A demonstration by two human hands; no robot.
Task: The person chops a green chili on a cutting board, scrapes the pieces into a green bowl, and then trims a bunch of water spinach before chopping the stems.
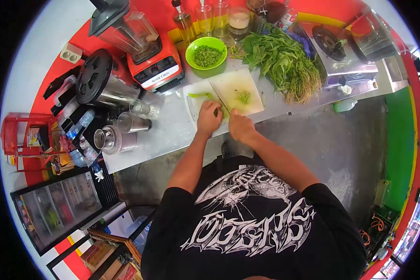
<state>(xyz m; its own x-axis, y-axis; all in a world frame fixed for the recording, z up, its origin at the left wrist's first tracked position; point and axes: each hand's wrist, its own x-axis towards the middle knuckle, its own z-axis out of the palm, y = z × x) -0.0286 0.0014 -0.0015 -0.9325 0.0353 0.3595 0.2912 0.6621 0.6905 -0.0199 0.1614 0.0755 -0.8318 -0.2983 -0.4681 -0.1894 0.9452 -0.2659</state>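
A white cutting board (247, 80) lies on the metal counter in front of me. My right hand (241, 127) is closed round the handle of a knife (218, 95), whose blade points away from me across the board. Just left of the blade, my left hand (209, 118) presses with curled fingers on green stems (201, 95), mostly hidden under it. To the right of the knife rests a small pile of chopped greens (244, 97). Behind the board stands a bright green bowl (207, 72) holding more chopped greens (207, 56).
A large bunch of leafy greens (284, 60) with roots lies right of the board. A red blender (156, 70), a metal pitcher (97, 88) and metal cups (133, 122) stand on the left. Oil bottles (184, 25) line the back, and a stove (336, 60) is far right.
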